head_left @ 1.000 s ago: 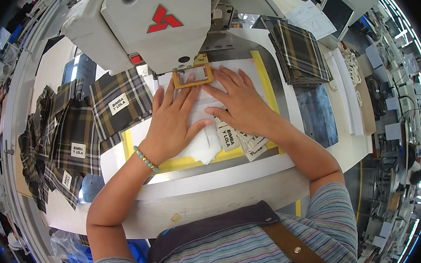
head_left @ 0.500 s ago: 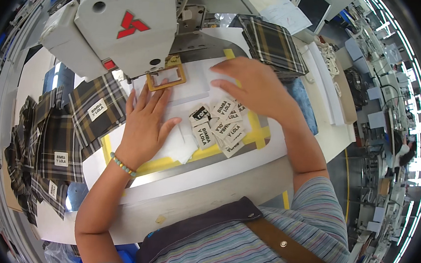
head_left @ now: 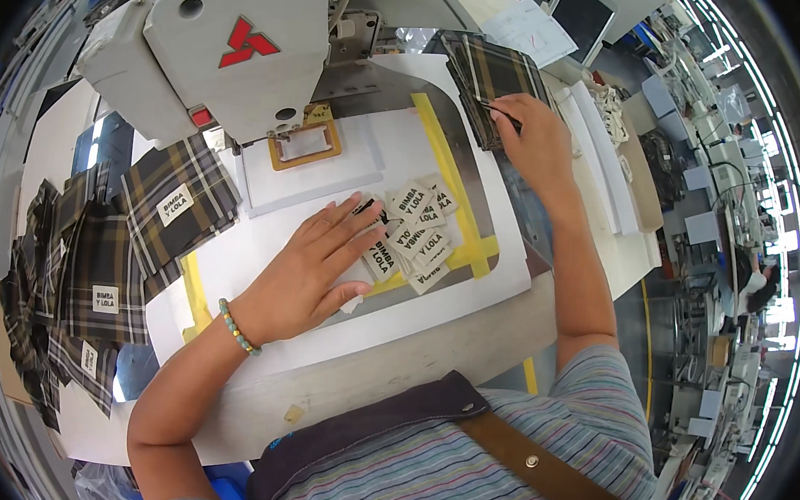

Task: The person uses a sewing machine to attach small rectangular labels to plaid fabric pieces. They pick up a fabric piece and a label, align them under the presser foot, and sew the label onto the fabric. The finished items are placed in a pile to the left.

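Note:
My left hand lies with its fingers stretched out over the white work sheet, fingertips at the edge of a heap of cream fabric labels with dark print. At the far right, my right hand has its thumb and fingers pinched at the stack of dark plaid fabric pieces. A dark folded edge shows between those fingers, seemingly of the top plaid piece. Ahead of my left hand, a yellow-brown clamp frame sits under the head of a sewing machine, over a clear plate.
Plaid pieces bearing cream labels are heaped at the left. Yellow tape borders the work sheet. Behind the stack are a paper sheet and a dark screen. Long white strips and a box stand at the right.
My left hand has drawn back from the clamp frame toward the labels. My right hand has moved right and away from me, from above the work sheet to the plaid stack, and closed there.

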Motion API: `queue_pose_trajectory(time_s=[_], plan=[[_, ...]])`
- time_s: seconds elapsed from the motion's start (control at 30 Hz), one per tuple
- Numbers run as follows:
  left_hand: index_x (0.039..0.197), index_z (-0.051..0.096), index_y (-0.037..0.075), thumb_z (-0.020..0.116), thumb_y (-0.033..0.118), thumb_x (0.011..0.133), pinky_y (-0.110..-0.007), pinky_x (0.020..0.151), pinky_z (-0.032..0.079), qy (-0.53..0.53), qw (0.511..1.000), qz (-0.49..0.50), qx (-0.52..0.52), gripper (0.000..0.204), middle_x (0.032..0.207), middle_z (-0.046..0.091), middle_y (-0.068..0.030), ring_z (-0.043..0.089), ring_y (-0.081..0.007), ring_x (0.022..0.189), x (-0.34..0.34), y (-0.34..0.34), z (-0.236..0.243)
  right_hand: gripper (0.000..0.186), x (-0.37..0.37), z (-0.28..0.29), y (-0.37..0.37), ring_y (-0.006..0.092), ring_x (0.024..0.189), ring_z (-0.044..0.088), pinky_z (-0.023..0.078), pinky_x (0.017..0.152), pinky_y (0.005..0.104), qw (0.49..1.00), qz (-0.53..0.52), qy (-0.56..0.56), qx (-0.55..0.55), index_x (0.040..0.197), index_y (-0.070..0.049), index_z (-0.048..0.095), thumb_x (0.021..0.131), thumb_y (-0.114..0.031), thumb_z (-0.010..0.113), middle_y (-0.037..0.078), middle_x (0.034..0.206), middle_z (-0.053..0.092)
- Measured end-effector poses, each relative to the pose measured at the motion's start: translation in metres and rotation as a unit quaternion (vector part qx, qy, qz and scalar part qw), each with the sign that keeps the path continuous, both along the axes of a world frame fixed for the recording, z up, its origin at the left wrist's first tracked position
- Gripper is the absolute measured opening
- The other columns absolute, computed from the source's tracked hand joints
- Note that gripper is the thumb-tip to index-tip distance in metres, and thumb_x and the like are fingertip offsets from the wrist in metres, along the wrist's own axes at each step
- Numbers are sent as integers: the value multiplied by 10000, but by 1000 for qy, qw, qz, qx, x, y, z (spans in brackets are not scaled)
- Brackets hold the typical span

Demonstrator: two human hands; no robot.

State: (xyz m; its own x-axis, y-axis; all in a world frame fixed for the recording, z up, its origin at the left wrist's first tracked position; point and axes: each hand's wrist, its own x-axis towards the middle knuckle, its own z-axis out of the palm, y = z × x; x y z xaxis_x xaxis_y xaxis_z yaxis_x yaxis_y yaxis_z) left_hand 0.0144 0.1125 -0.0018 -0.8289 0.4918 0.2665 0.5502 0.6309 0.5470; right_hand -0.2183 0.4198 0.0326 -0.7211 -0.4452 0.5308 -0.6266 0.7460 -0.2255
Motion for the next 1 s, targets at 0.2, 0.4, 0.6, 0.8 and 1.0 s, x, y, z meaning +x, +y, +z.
queue_pose_trajectory(time_s=[0.2,0.4,0.6,0.8,1.0], plan=[[1470,646,62,770,211,956,-503,1179,469,85,996,36,-3,549,1601,582,-150,549,-397,1455,7,-1,24,151,4,25,-7,305,878,772,576,766,398,994,-81,-66,13,942,-95,847,923,-239,804,62,933,807],[1296,702,33,795,130,916,-436,969,595,116,993,29,-11,404,1460,681,-139,707,-358,1165,11,-9,37,144,-6,46,-2,315,911,768,582,781,415,999,-21,-25,-35,950,-93,833,944,-229,788,81,985,807],[1242,703,12,788,80,892,-417,899,616,226,971,52,-52,366,1385,706,-141,722,-324,1069,-12,5,28,154,18,14,-59,303,941,762,612,819,400,976,189,101,43,1070,-50,794,973,-161,750,102,1055,793],[1152,652,16,743,55,898,-420,867,612,268,949,127,-103,272,1297,712,-151,723,-322,1057,-59,12,7,90,48,-34,-94,252,851,710,574,696,383,944,283,127,109,861,-85,734,773,-100,729,42,845,700],[1154,639,43,713,9,899,-434,779,586,232,960,145,-49,268,1020,692,-119,708,-326,920,-90,13,-8,143,69,-20,-86,224,893,701,559,703,359,948,293,104,70,901,-79,747,769,-131,763,15,893,707]])
